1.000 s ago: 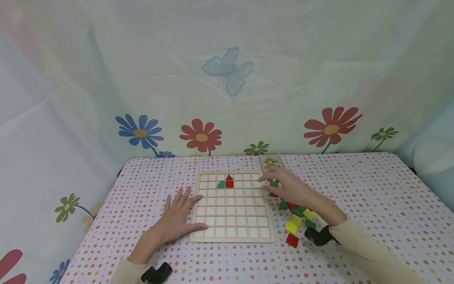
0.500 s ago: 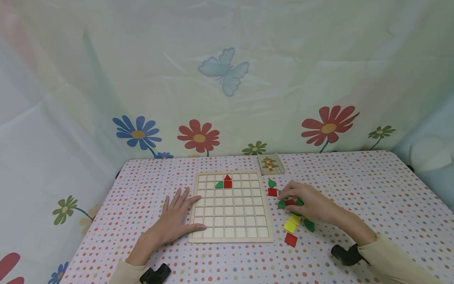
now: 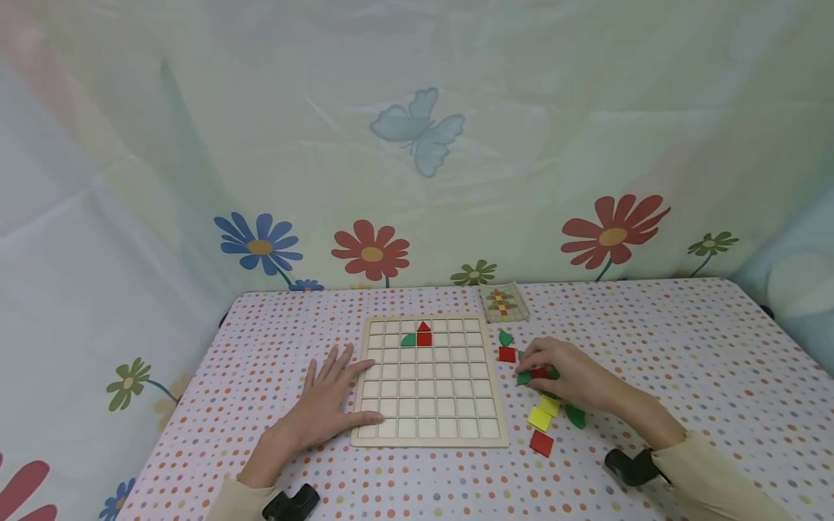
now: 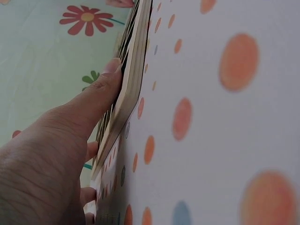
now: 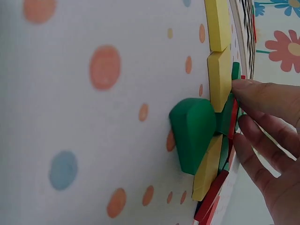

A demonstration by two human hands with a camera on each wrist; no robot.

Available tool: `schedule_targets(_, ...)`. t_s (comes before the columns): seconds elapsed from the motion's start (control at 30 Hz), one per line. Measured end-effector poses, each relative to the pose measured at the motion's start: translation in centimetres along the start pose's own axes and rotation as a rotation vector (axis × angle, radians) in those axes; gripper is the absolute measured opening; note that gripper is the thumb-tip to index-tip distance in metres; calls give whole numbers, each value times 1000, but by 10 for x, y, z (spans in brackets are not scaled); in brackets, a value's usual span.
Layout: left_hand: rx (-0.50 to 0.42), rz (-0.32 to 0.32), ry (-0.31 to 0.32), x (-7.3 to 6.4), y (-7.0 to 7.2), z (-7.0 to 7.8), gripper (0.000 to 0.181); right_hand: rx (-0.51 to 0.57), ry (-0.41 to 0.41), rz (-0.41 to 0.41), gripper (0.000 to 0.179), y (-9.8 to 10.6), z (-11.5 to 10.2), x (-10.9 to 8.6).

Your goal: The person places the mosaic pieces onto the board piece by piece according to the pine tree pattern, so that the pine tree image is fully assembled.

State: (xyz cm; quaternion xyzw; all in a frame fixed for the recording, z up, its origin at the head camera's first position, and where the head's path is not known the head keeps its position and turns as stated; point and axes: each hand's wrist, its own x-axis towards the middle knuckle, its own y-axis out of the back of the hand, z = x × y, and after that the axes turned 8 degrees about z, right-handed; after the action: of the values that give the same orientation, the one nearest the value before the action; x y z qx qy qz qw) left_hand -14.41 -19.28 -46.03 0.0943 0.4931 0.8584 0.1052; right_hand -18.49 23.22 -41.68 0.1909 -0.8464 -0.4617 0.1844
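Left hand (image 3: 321, 407), fingers spread, rests on board (image 3: 430, 442); right hand (image 3: 573, 373), no longer covering the card (image 3: 515, 310), touches loose pieces (image 3: 539, 418) beside board, grip unclear. Board's three set pieces (image 3: 424, 339) unchanged: nothing added yet.

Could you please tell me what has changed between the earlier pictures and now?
The right hand moved back and rightward, from in front of the pattern card to the loose tiles; whether it grips one is unclear. The left hand stayed on the wooden grid board, whose three placed tiles are unchanged.
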Motion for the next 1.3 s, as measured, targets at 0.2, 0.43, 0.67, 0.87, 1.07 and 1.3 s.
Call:
schedule_targets(0.2, -3, -7, -9, 2, 0, 1, 92, -5, 11, 20, 21, 0, 1, -3)
schedule_targets(0.43, 10, -20, -9, 3, 1, 2, 93, 17, 3, 36, 24, -1, -1, -4)
schedule_targets(0.67, 3, -18, 1, 2, 0, 1, 94, 44, 59, 68, 21, -3, 0, -4)
schedule_targets(0.87, -2, -15, -1, 1, 0, 0, 94, 62, 119, 100, 22, -4, 3, -5)
schedule_targets(1.07, -1, -13, -5, 1, 1, 1, 93, 46, 103, 148, 26, -6, 0, -6)
schedule_targets(1.3, 3, -14, -3, 1, 2, 1, 93, 3, 122, 217, 24, -4, -7, -2)
